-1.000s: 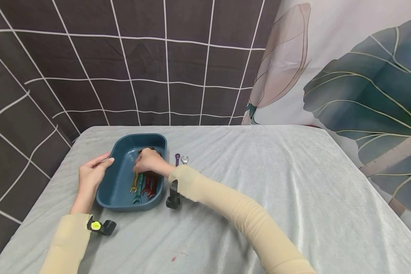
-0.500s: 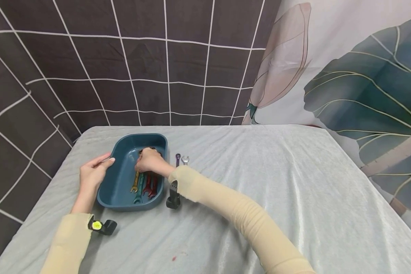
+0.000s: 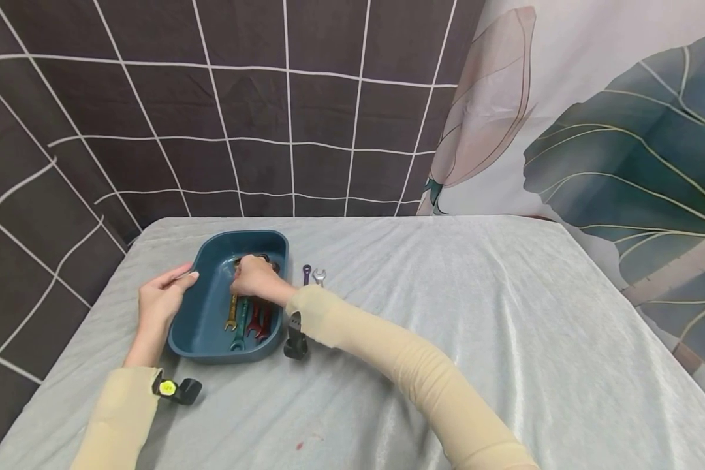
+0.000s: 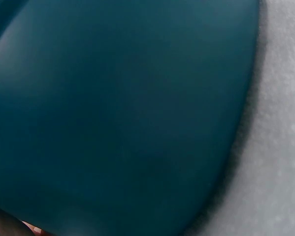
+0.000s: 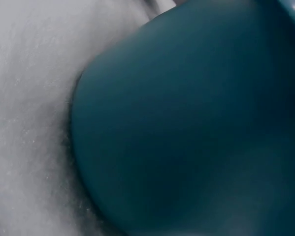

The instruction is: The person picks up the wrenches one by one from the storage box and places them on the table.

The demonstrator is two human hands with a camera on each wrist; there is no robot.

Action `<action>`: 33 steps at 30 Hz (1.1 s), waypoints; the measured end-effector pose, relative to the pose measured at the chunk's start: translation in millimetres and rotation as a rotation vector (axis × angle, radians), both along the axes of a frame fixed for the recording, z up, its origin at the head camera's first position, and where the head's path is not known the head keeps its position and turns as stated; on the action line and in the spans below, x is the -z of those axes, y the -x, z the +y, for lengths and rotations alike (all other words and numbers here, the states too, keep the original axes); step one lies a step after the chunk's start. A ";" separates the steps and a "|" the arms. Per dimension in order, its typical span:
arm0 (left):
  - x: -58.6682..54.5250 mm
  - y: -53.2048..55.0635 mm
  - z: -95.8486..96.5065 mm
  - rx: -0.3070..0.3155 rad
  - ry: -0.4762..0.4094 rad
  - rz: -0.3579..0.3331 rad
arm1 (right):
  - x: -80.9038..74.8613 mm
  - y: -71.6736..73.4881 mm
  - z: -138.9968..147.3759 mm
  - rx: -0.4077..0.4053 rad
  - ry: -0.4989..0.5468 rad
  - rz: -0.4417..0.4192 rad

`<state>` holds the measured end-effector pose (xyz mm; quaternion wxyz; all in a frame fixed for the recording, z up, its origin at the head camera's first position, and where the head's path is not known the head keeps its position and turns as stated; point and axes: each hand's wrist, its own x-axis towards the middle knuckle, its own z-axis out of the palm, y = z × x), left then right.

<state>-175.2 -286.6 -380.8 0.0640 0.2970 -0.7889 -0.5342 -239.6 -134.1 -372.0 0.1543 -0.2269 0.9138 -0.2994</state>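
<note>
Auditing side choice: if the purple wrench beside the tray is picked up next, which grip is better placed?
Probably the right. The right grip reaches into the right half of the tray, nearer the purple wrench; whether it holds anything is hidden. The left grip is at the opposite rim.

This looks like a makeshift filming corner closed off with cloth; whether it stands in a home, a studio or a lab cannot be told. Across the upper left and upper middle hangs a dark grid-patterned fabric (image 3: 235,104), its white lines wavering as on loose cloth. At the upper right a pale curtain (image 3: 634,143) carries a large print of leaves and a pink bud. A table draped in rumpled grey velvety cloth (image 3: 446,294) fills the lower frame. Small black cameras (image 3: 188,391) at the wrists suggest recording, while wrenches (image 3: 242,320) in a blue tub (image 3: 202,326) left of centre lend a workshop note.
</note>
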 end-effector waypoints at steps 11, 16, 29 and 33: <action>2.3 0.4 0.1 -0.002 0.007 0.007 | 6.2 -1.7 -4.5 -0.049 -0.015 0.020; 1.5 0.5 0.5 -0.008 0.006 0.004 | 6.6 -4.8 -5.6 -0.068 -0.038 0.084; 1.2 0.5 -0.3 -0.005 -0.001 -0.010 | 8.7 -11.5 -11.9 -0.095 -0.103 0.169; 2.1 1.2 -1.0 -0.008 0.001 -0.015 | 9.3 -12.5 -14.3 -0.094 -0.106 0.167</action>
